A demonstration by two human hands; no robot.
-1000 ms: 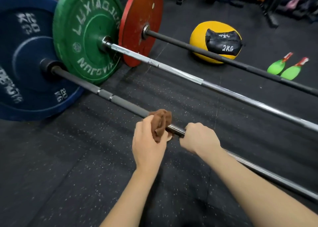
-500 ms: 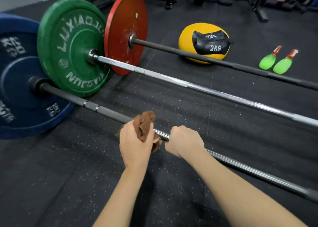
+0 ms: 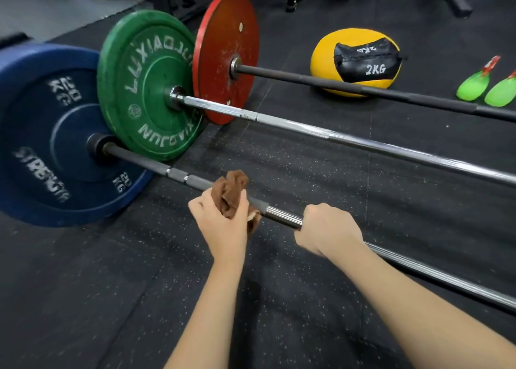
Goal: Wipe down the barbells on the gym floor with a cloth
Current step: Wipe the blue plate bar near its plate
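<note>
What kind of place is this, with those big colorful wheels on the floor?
Most likely a gym's weightlifting area. Barbells carrying a blue plate, a green plate and a red plate lie on speckled black rubber flooring, and a yellow medicine ball marked 2KG sits beyond them.

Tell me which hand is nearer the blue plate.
Left. The left hand, gripping the cloth on the bar, is a short way along from the blue plate. The right hand grips the same bar farther from it, beyond the left.
</note>
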